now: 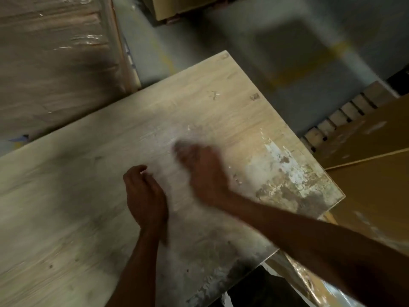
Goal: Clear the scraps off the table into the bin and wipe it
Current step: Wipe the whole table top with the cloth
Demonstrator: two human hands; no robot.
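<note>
A pale wood-grain table fills most of the view, with white dust and small white scraps near its middle. Patches of dried white and brown residue cover its right corner. My left hand rests on the tabletop with its fingers curled, and a small white scrap shows at the fingertips. Just to its right my right hand lies low over the dusty patch. It is smeared by motion blur, so how its fingers lie is unclear.
Plastic-wrapped wooden boards stand at the upper left. Brown cardboard sheets and a row of pale blocks lie past the table's right edge. Grey floor with a yellow line runs beyond the far corner.
</note>
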